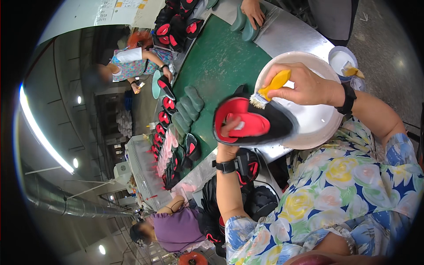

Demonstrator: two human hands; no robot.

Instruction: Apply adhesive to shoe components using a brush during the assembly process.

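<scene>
One black shoe sole with a red inner face (247, 123) sits tilted over the near rim of the white bowl (318, 119), gripped from beneath by the left hand (227, 148), fingers curled onto the red. It looks light and a bit flexible, best held by its edges, clear of the brushed face. The right hand (304, 84) is closed on a yellow-handled brush (270, 90), bristles touching the sole's upper end. Beyond the bowl, green soles (187, 108) lie on the green mat (221, 62).
</scene>
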